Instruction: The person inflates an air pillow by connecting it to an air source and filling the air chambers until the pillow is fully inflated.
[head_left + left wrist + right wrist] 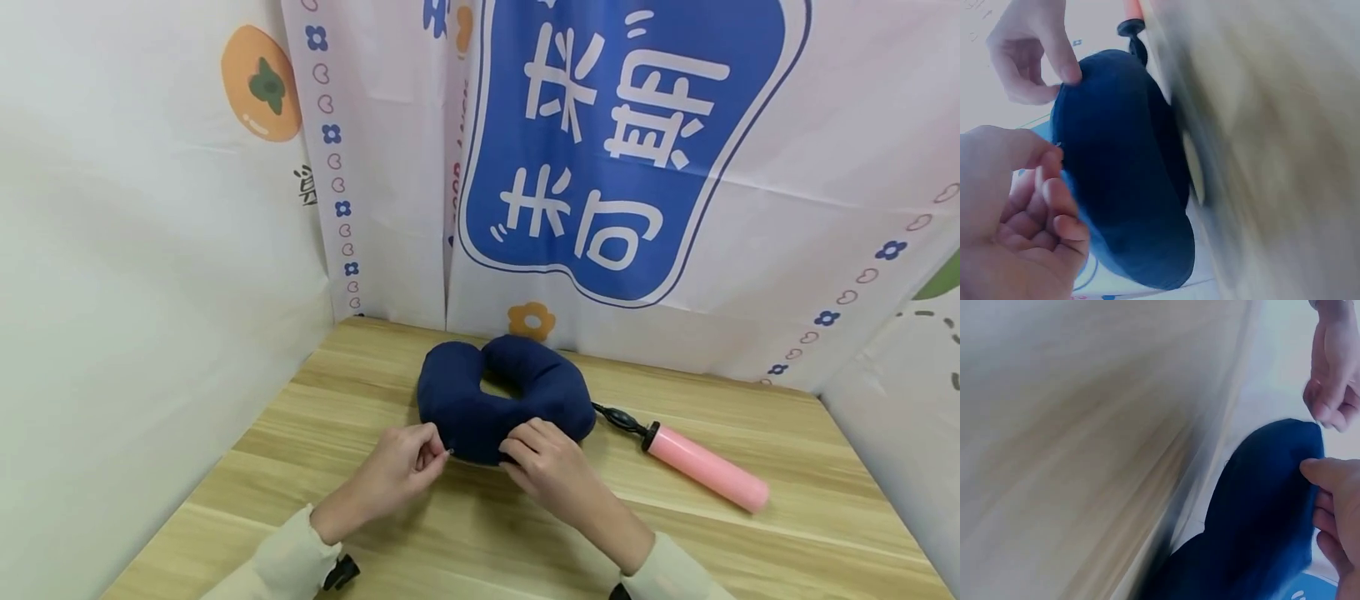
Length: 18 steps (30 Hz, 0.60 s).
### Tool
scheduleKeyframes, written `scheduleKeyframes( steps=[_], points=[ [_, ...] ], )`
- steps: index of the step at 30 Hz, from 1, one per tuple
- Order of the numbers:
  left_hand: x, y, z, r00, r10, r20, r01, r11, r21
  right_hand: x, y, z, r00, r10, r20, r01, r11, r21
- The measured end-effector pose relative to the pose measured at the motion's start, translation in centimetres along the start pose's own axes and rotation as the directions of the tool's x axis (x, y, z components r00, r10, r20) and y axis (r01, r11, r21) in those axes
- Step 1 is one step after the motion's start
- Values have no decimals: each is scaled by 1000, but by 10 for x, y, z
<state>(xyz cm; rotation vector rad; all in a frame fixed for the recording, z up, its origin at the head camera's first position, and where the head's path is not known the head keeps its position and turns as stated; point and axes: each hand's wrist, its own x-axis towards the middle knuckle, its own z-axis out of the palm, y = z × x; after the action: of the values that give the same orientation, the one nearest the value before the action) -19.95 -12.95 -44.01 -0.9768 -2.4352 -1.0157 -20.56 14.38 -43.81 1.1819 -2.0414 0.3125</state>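
Observation:
A navy blue U-shaped neck pillow (472,425) lies on the wooden table with its open end facing the back wall. At its near edge my left hand (401,468) pinches a small shiny zipper pull (1058,144) between thumb and forefinger. My right hand (546,467) grips the same edge a little to the right, thumb on one side of the fabric and fingers curled on the other. In the right wrist view the right thumb presses the pillow's fabric (1266,487).
A hand pump with a pink barrel (708,467) and a black nozzle end (622,419) lies right of the pillow, its tip beside the pillow's edge. A printed cloth (390,167) hangs behind the table (300,450), and a white wall (150,292) stands at the left.

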Motion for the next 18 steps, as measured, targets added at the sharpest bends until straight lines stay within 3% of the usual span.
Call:
scheduleKeyframes(
  steps=[3, 6, 9, 11, 12, 14, 18],
  points=[
    [-7, -5, -1, 995, -44, 95, 45, 999, -6, -12, 6, -6, 999, 54, 3, -54, 998, 41],
    [-9, -9, -1, 978, -84, 190, 91, 995, -28, -25, 18, -16, 987, 157, 21, -158, 986, 50],
    [-10, -17, -4, 946, -130, 298, 156, 986, -66, -37, 30, -29, 946, 316, 69, -320, 946, 59],
    [-9, -24, -9, 922, -166, 349, 210, 973, -92, -43, 37, -39, 886, 447, 123, -457, 887, 63],
    [-7, -29, -13, 914, -184, 362, 235, 967, -102, -46, 40, -43, 845, 511, 155, -525, 848, 70],
    [-3, -39, -20, 903, -240, 356, 298, 948, -116, -51, 46, -51, 744, 628, 228, -656, 752, 71],
    [14, -64, -34, 897, -370, 243, 402, 910, -99, -60, 54, -60, 545, 747, 380, -827, 553, 98]
  ],
)
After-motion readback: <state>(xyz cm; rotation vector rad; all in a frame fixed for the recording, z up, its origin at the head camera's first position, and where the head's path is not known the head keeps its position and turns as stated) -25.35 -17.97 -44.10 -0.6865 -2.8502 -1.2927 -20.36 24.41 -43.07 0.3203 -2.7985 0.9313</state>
